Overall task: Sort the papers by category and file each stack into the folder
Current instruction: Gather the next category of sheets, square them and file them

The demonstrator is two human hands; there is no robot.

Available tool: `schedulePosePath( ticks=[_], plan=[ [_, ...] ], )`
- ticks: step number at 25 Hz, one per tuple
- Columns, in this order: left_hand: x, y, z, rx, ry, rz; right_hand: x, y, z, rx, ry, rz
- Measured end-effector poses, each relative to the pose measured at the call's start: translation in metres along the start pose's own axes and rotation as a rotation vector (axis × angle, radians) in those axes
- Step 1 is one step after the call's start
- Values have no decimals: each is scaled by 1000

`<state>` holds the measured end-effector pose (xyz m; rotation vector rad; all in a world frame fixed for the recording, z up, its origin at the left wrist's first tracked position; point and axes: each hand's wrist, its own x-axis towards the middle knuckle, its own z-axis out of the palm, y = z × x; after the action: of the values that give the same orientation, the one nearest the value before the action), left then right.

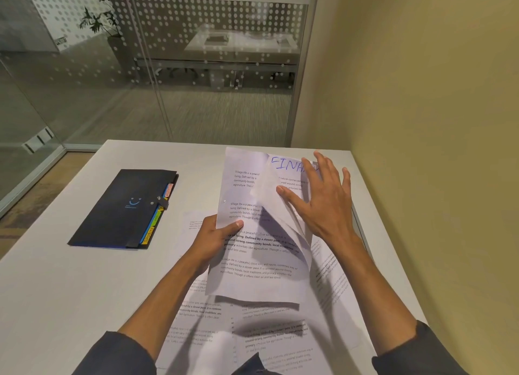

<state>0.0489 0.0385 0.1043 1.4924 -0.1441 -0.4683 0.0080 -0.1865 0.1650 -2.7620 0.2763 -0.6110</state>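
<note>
White printed paper sheets [252, 262], thin and slightly creased, are lifted as a small sheaf above the pale, smooth matte table [70, 284], near its right side by the yellow-green wall [435, 121]. The front sheet carries several blocks of small black text, one of them in bold. Its upper right corner curls forward, and behind it another sheet shows blue handwritten capitals beginning "FINA". The left hand [213, 239] pinches the sheaf at its left edge, thumb pressed on the front and fingers hidden behind. The right hand [320, 195] is spread wide and flat, fingers splayed, with its thumb tip on the curled leaf and its fingers over the handwritten sheet; it clasps nothing. More loose white printed sheets [202, 313] lie scattered flat on the table beneath and towards the near edge, overlapping one another. To the left, well apart from the hands, a dark navy rectangular folder [120, 209] lies flat and closed, with a small light-blue smile mark on its cover, a snap strap, and coloured index tabs [157, 223] in orange, green, blue and yellow poking from its right edge; the yellow one reads "SPORTS". Dark sleeves [120, 355] cover both forearms near the lower edge.
</note>
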Motion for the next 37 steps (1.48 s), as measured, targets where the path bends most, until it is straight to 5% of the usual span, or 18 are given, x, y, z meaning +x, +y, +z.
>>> schedulePosePath(
  ticks=[4, 8, 16, 26, 29, 37],
  plan=[
    [1, -3, -1, 8, 10, 4, 0, -1, 3, 135, 276, -96],
    [1, -3, 0, 7, 11, -3, -4, -8, -1, 318, 343, -53],
    [1, -3, -2, 12, 12, 2, -4, -22, -11, 1153, -69, 250],
    [-4, 1, 2, 50, -2, 36, 7, -6, -10, 122, -80, 94],
    [-3, 2, 0, 52, -4, 31, 2, -4, -7, 45, -58, 63],
    [0, 1, 0, 36, 15, 26, -8, -12, -1, 100, 319, -78]
  ],
)
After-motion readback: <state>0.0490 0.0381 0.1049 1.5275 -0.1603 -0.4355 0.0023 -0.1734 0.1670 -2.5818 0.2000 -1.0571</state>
